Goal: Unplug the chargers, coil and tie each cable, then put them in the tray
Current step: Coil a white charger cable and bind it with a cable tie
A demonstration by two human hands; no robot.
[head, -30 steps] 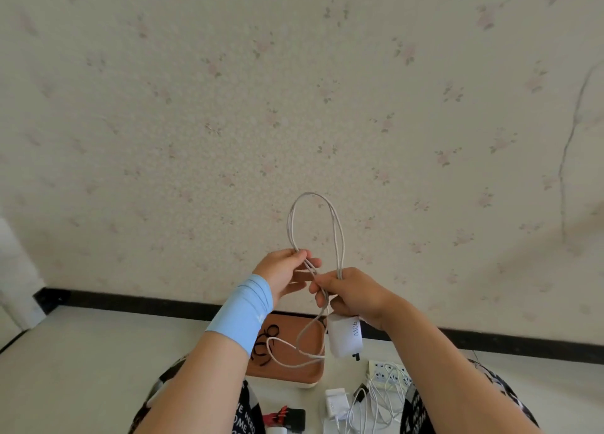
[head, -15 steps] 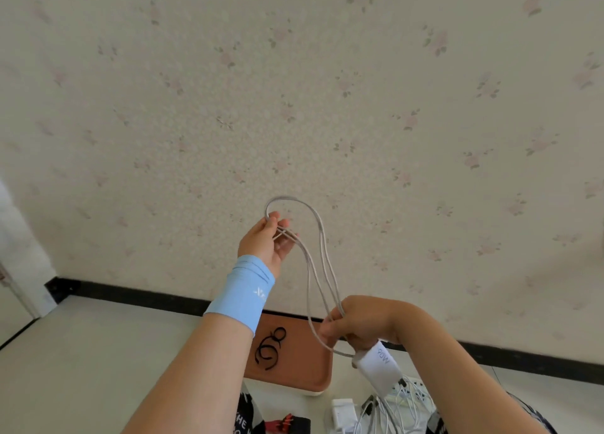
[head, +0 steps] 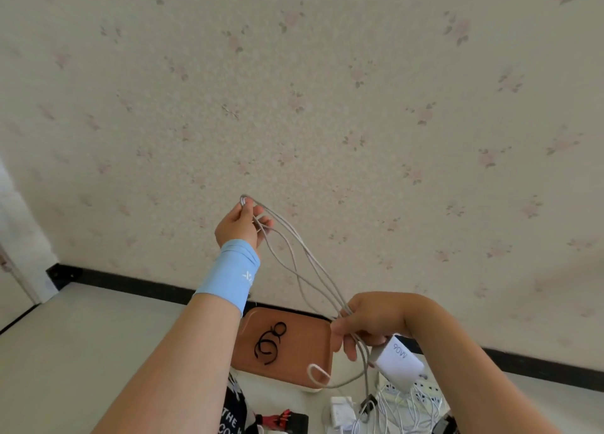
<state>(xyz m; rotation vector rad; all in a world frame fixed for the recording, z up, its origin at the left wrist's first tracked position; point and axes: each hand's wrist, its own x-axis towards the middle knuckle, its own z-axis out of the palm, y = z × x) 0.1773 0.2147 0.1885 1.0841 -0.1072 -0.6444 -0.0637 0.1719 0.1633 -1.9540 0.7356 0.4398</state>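
Coiling step in hand. The brown tray (head: 310,337) lies beneath. The right hand (head: 369,319) grip clamps the loops above the 90W charger (head: 397,360). The left hand (head: 240,226) pinches the white cable (head: 313,270) bends. Next: bind, apparently with the black ties (head: 269,342).

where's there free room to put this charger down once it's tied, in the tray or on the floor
In the tray, the part right of the black ties is bare. The floor left of the tray, out to the black skirting, is open too. Crowded: below the right hand, where the power strip and loose white cables pile up.
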